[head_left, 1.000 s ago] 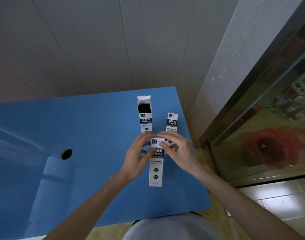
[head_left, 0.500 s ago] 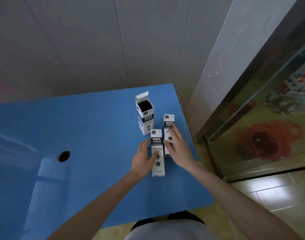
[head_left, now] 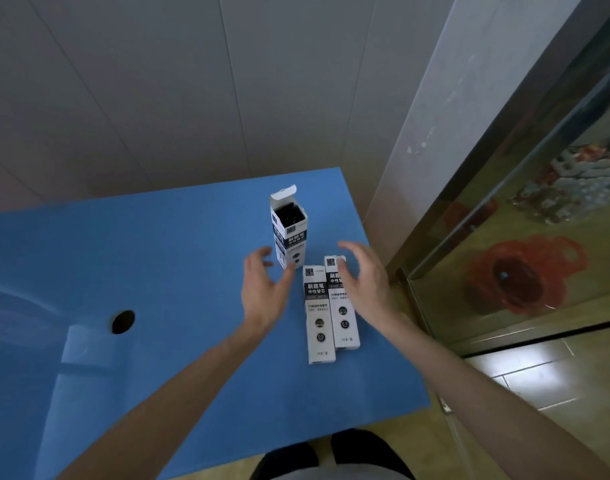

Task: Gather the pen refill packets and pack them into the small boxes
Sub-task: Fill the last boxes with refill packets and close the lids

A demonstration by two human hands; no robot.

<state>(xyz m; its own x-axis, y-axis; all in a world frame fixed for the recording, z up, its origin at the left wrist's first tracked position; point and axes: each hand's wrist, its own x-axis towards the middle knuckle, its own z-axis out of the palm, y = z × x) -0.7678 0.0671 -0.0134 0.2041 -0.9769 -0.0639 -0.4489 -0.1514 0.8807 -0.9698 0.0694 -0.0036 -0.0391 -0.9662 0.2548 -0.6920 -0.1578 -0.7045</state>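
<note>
White flat boxes (head_left: 331, 310) released, both hands lifted, fingers (head_left: 348, 247) spread, holding nothing.

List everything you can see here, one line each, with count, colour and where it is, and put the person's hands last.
open box: 1, white and dark, standing upright on the table with its top flap up, dark contents inside
closed boxes: 2, white and dark, lying flat side by side near the table's right edge
table: 1, blue, with a round dark hole toward its left
wall: grey panels, behind the table
glass panel: 1, reflective, at right
left hand: 1, open, by the open box
right hand: 1, open, over the closed boxes
</note>
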